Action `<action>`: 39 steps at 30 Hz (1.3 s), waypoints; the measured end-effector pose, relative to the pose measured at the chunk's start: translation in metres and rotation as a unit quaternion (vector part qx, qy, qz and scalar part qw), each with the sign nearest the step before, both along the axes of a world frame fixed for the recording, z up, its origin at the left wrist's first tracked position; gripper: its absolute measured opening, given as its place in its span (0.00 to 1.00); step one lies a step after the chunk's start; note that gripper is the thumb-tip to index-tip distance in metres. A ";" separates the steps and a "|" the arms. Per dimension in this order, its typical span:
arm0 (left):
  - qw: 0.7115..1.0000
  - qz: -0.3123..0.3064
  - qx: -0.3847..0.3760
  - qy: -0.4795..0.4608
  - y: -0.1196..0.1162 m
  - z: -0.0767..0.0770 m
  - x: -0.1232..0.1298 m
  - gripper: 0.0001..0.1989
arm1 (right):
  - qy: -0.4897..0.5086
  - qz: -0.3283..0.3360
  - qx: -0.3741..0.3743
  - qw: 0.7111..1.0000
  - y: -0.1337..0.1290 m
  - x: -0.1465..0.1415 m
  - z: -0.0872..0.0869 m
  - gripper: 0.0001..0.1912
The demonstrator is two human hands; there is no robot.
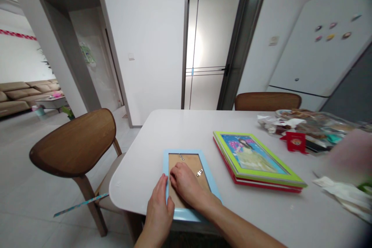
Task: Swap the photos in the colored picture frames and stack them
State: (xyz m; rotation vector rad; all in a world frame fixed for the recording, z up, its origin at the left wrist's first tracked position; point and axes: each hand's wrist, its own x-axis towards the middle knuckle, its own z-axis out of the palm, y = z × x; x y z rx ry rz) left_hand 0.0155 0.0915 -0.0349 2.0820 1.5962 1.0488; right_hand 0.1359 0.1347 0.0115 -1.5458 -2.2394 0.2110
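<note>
I'm resting the left hand [158, 201], fingers straight and released, against the left edge of the blue frame [188, 215], which is lying back-up on the white bench [180, 128]. The right hand [187, 182] is resting curled on its brown backing [190, 159]; from here I cannot tell whether those fingers are grasping anything.

A light-blue picture frame [211, 182] lies face down at the white table's [136, 174] near edge, metal fittings [199, 173] on its brown backing [190, 160].
</note>
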 end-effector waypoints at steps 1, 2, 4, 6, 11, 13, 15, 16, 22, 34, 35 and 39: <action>1.000 0.002 -0.003 -0.006 0.000 0.000 0.000 0.27 | 0.002 -0.002 0.002 1.000 0.001 0.000 -0.001 0.10; 1.000 0.003 -0.005 -0.012 0.000 0.001 0.001 0.28 | 0.004 -0.003 0.004 1.000 0.003 0.000 -0.002 0.10; 1.000 0.005 -0.010 -0.016 -0.001 0.002 0.002 0.28 | 0.008 -0.005 0.011 1.000 0.008 0.005 -0.002 0.10; 1.000 0.008 -0.011 -0.012 -0.001 0.004 0.002 0.28 | 0.011 -0.020 0.018 1.000 0.017 0.013 -0.002 0.11; 1.000 0.008 -0.013 0.003 -0.003 0.006 0.004 0.28 | 0.003 -0.091 0.019 0.996 0.043 0.034 -0.007 0.15; 1.000 0.005 -0.016 0.009 -0.002 0.007 0.005 0.28 | 0.000 -0.110 0.017 0.994 0.049 0.036 -0.011 0.14; 1.000 0.004 -0.019 0.014 -0.002 0.007 0.005 0.28 | 0.001 -0.122 0.018 0.992 0.052 0.035 -0.015 0.14; 1.000 0.004 -0.019 0.015 -0.002 0.006 0.006 0.28 | 0.003 -0.125 0.018 0.992 0.053 0.034 -0.016 0.14; 1.000 0.016 -0.019 0.007 0.001 0.005 0.007 0.28 | 0.025 -0.110 0.016 0.994 0.043 0.038 -0.008 0.17; 0.998 0.026 -0.032 -0.045 0.004 0.006 0.011 0.27 | 0.046 -0.030 -0.047 0.997 -0.034 0.068 0.002 0.19; 0.997 0.025 -0.041 -0.053 0.004 0.007 0.011 0.26 | 0.055 -0.028 -0.047 0.997 -0.032 0.068 0.004 0.19; 0.983 0.029 -0.093 -0.158 0.004 0.023 0.011 0.26 | 0.054 -0.036 -0.032 0.997 -0.027 0.068 0.021 0.17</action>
